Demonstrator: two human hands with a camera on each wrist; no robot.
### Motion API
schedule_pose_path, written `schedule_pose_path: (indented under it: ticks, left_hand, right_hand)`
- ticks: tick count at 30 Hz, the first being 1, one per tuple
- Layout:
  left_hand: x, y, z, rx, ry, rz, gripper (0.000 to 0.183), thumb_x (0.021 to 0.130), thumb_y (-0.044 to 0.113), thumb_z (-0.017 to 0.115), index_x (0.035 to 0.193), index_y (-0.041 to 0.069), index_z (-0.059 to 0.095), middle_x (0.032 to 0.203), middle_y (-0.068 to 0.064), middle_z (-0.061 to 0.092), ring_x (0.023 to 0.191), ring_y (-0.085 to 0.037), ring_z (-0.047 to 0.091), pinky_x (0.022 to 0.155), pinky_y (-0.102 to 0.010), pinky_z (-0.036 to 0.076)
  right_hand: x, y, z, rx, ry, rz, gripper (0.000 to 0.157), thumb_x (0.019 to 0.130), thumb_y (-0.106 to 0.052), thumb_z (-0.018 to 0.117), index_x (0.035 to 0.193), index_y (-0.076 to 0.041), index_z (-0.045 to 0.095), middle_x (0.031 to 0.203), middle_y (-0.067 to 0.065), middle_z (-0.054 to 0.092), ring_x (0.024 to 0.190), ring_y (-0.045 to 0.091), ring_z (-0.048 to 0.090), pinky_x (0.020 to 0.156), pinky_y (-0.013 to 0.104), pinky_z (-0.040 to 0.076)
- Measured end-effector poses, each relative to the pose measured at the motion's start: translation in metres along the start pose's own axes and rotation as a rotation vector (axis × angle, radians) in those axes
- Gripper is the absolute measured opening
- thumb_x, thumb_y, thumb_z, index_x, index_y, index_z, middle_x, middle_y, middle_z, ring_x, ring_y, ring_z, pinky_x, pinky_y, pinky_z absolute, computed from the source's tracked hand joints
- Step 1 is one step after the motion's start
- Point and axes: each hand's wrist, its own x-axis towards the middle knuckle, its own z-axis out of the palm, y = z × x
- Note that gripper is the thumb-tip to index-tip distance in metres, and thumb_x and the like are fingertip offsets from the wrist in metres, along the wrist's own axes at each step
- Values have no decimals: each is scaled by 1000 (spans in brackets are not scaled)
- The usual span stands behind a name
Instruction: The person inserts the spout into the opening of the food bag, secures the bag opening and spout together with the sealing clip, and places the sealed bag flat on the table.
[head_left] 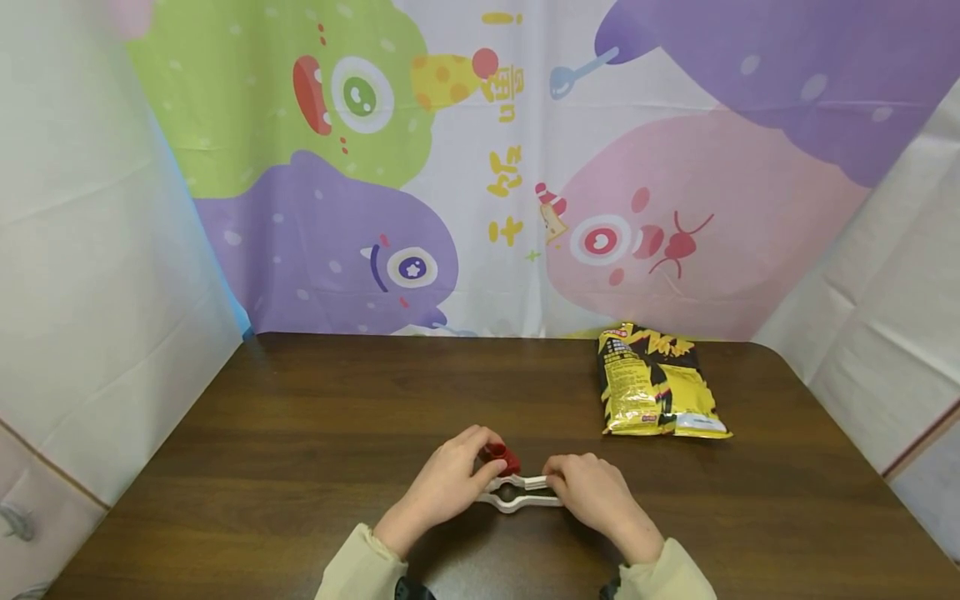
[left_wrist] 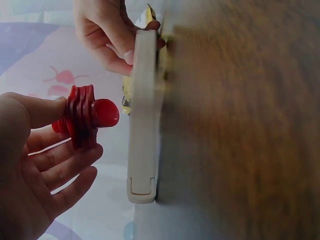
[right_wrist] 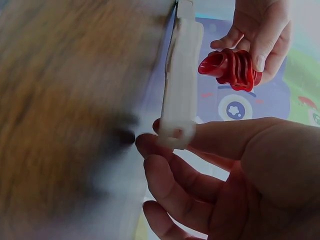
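A red ribbed plastic spout with a slanted tube end is pinched between the thumb and fingers of my left hand. Across from it, my right hand pinches one end of a long white plastic bag clip. In the head view the clip's two arms stand apart, with a rounded bulge midway. The left wrist view shows the clip edge-on beside the spout, the two apart. In the right wrist view, thumb and fingertips hold the clip's near end.
A yellow and black snack bag lies at the back right of the dark wooden table. A curtain with cartoon monsters hangs behind the table, and white cloth hangs at both sides.
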Motion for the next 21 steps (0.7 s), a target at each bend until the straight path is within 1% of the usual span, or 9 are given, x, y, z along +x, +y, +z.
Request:
schedule_pose_path:
  ticks: [5, 12, 21]
  left_hand:
    - [-1, 0, 0, -8, -10, -6, 16, 89, 29, 58, 102, 20, 57, 95, 10, 57, 84, -6, 58, 68, -24, 45]
    - [0, 0, 0, -6, -3, 3, 16, 89, 29, 58, 102, 20, 57, 96, 11, 57, 84, -5, 58, 68, -24, 45]
    - [0, -1, 1, 0, -1, 3, 16, 88, 28, 59, 102, 20, 57, 96, 10, 57, 84, -5, 59, 68, -24, 45]
  right_hand:
    - [0, -1, 0, -21, 3, 5, 4, 82, -18, 64, 80, -19, 67, 72, -7, 62, 60, 11, 53, 52, 32, 39]
    - [-1, -2, -1, -39, -8, 7, 4, 82, -18, 64, 80, -18, 67, 72, -6, 62, 60, 12, 54, 52, 32, 38]
    - [-4, -4, -3, -53, 46, 9, 3, 79, -19, 67, 80, -17, 69, 75, -4, 66, 65, 16, 61, 53, 33, 42]
